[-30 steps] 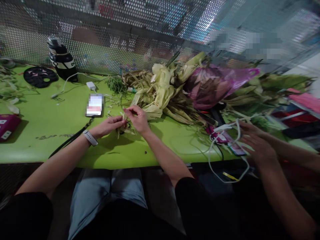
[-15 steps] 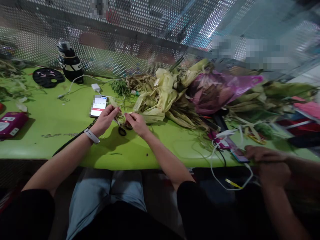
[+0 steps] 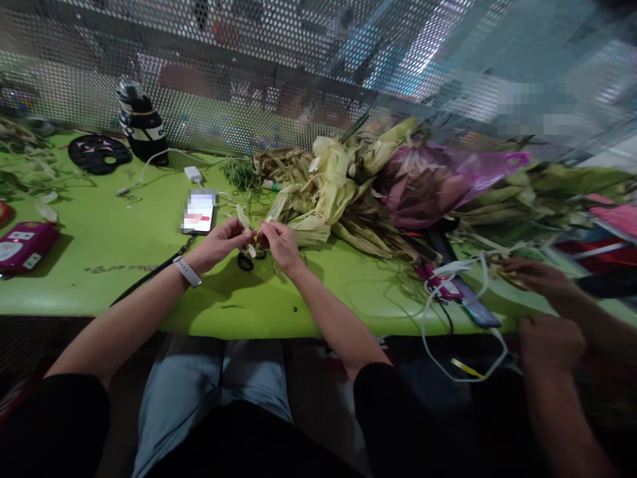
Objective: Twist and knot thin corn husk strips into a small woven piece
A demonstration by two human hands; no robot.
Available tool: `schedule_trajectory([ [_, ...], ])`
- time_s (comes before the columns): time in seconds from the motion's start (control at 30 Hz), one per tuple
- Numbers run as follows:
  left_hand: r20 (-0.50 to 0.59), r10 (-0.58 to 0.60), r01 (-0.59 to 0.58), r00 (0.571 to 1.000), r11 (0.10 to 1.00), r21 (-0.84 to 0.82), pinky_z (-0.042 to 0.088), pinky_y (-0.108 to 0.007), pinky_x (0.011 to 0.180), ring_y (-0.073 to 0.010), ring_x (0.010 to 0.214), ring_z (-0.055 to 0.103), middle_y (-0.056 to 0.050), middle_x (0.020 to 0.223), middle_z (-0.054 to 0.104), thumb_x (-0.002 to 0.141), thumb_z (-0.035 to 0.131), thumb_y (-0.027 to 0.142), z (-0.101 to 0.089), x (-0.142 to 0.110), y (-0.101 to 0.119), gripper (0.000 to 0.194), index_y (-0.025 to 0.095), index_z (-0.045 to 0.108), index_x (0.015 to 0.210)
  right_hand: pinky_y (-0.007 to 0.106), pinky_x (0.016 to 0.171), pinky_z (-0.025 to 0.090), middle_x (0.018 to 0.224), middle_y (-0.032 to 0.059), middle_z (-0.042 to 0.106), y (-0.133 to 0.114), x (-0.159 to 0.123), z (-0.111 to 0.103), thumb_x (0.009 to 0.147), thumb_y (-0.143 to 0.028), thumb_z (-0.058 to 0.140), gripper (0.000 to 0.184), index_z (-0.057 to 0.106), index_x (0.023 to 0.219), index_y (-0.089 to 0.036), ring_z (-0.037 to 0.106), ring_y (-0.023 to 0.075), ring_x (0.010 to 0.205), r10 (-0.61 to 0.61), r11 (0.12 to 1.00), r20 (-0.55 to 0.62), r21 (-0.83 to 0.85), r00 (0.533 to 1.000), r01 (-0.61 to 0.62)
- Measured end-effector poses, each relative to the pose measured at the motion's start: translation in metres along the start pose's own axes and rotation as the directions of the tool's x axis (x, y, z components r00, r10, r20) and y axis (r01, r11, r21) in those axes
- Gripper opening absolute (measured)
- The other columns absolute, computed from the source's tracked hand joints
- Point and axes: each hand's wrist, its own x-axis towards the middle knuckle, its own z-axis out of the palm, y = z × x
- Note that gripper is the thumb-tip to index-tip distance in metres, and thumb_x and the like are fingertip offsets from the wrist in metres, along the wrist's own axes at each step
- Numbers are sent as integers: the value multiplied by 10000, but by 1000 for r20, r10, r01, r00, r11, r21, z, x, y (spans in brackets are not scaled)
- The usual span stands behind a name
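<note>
My left hand [image 3: 222, 243] and my right hand [image 3: 281, 244] meet above the green table [image 3: 259, 309], fingertips pinched together. Between them is a pale corn husk strip [image 3: 243, 216], gripped by the left fingers, its end sticking up. The right fingertips close on the strip's other part, mostly hidden by the fingers. Just below the hands lies a pair of scissors, one black handle loop [image 3: 244, 261] showing. Beyond my right hand a pile of dry corn husks [image 3: 331, 192] spreads out. A lit phone [image 3: 199, 216] lies beyond my left wrist.
A dark bottle [image 3: 142, 126] and a black cut-out pad [image 3: 99, 154] stand at the back left, near a purple device [image 3: 30, 245]. A purple plastic bag [image 3: 418, 186] rests on the husks. At right are a white cable [image 3: 424, 325], another phone [image 3: 478, 305] and a co-worker's hand [image 3: 542, 275].
My hands drew apart, then came back together around the husk strip, a little to the right. The co-worker's hand moved from the cable and phone to a yellow-handled thing farther back.
</note>
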Motion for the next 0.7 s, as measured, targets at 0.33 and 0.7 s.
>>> schedule_trajectory([
  [0.33,-45,-28,23,999,994,-104,485,-235,663,-112,733,629,-16,836,674,772,760,249,-1,-1,1,300,169,603,1015,233,518,393,576,-31,509,-5,5,-7,854,-600,518,437,524,668,-204,471,91,515,21,997,-51,71,998,-18],
  [0.7,-242,8,-70,970,966,-247,517,-257,768,-127,852,674,-18,907,688,714,784,166,-2,3,-1,352,169,563,989,244,585,444,731,5,644,5,-9,14,789,-490,651,326,663,864,-173,546,114,627,108,994,261,-37,959,-102],
])
